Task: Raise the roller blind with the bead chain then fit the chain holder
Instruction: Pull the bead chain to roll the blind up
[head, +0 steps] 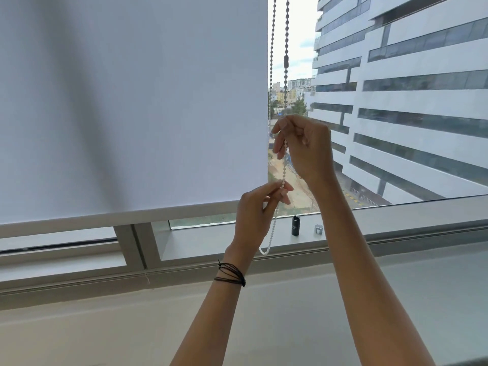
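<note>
Beside the lowered roller blind, the right hand pinches the bead chain above the left hand, also closed on it, with the chain holder on the sill.

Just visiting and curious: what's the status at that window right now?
Both hands on bead chain: right hand high, left hand low. Roller blind nearly down. Small grey clip and black cylinder unused on sill. Nothing blocking.

Your right hand pinches the bead chain up high, and your left hand pinches it lower down. The chain's loop hangs below your left hand. The white blind covers most of the window. A small black tube and a grey clip sit on the sill
</note>
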`<state>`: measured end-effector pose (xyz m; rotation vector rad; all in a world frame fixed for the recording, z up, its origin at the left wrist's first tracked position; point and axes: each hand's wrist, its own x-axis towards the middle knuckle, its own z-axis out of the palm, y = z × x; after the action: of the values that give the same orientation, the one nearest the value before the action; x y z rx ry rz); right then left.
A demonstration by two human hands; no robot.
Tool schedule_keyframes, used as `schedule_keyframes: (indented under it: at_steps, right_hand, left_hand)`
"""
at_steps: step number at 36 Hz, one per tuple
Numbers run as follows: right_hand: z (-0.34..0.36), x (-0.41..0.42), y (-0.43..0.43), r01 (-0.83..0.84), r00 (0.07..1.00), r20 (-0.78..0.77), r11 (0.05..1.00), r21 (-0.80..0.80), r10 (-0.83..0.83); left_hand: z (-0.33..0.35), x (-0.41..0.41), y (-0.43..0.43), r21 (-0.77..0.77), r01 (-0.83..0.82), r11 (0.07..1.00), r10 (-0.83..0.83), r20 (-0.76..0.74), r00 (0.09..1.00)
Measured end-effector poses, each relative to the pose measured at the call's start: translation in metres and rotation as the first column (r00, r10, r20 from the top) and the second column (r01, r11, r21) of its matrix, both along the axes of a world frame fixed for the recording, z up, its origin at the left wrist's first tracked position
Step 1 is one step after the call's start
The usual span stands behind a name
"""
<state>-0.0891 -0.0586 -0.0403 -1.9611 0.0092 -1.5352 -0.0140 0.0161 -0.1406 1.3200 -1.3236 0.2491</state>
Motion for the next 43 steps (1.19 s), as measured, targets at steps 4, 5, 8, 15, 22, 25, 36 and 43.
schedule_keyframes:
  at_steps: [4, 5, 8, 15, 22, 25, 36, 43]
  right_hand:
    - [-0.012, 0.003, -0.003, -0.005, 1.0, -0.008, 0.999, 0.031, 0.005]
    - [-0.015, 0.004, -0.003, -0.003, 1.0, -0.013, 1.0, 0.031, 0.004]
    - [-0.024, 0.007, -0.003, -0.014, 1.0, -0.021, 0.999, 0.038, 0.015]
    - [-0.048, 0.013, -0.006, 0.014, 0.999, -0.045, 0.998, 0.057, -0.011]
    - [-0.073, 0.016, -0.01, 0.049, 0.995, -0.089, 0.997, 0.065, -0.043]
    - [-0.084, 0.018, -0.012, 0.057, 0.993, -0.112, 0.995, 0.081, -0.048]
    - [-0.122, 0.021, -0.016, 0.123, 0.984, -0.144, 0.986, 0.115, -0.106]
    - [-0.142, 0.02, -0.015, 0.154, 0.975, -0.177, 0.984, 0.093, -0.136]
  left_hand:
    - [-0.011, 0.002, -0.002, 0.013, -0.01, 1.0, 0.01, -0.006, 1.0]
    - [-0.014, 0.002, -0.002, 0.015, -0.015, 1.0, 0.015, -0.004, 1.0]
    - [-0.023, 0.006, -0.003, 0.015, -0.034, 0.999, 0.034, -0.008, 0.999]
    - [-0.044, 0.011, -0.008, 0.06, -0.034, 0.998, 0.038, -0.055, 0.998]
    - [-0.066, 0.018, -0.009, 0.141, -0.031, 0.99, 0.039, -0.052, 0.998]
    - [-0.074, 0.02, -0.009, 0.168, -0.049, 0.985, 0.058, -0.052, 0.997]
    - [-0.092, 0.025, -0.007, 0.289, -0.195, 0.937, 0.137, 0.207, 0.969]
    - [-0.103, 0.029, -0.003, 0.33, -0.214, 0.919, 0.108, 0.311, 0.944]
